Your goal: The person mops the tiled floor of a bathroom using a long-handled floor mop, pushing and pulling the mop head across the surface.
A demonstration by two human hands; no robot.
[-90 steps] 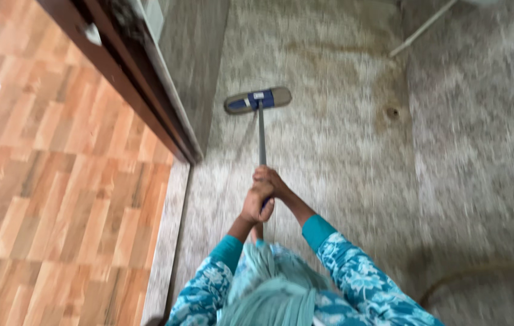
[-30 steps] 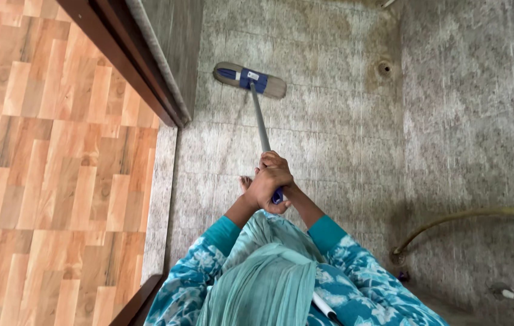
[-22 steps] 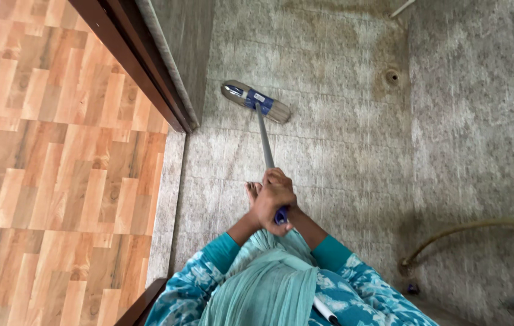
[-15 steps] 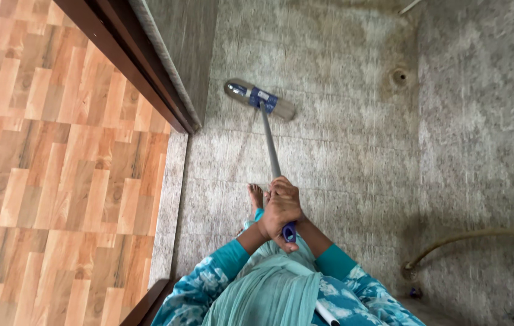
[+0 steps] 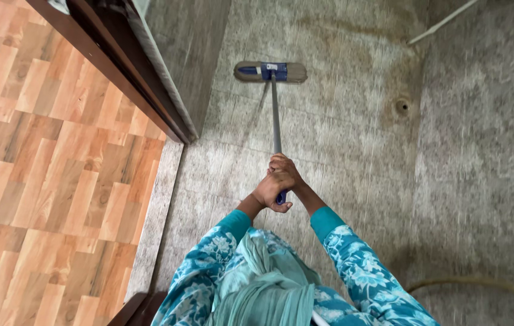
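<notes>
Head view shows both hands stacked on the mop handle, left hand lower, right hand above, fingers wrapped tight. Its grey shaft runs straight ahead to the flat mop head, lying crosswise on mottled grey floor tile, probably damp.

Open grey tiled floor ahead and right, dark door frame hemming the left
</notes>
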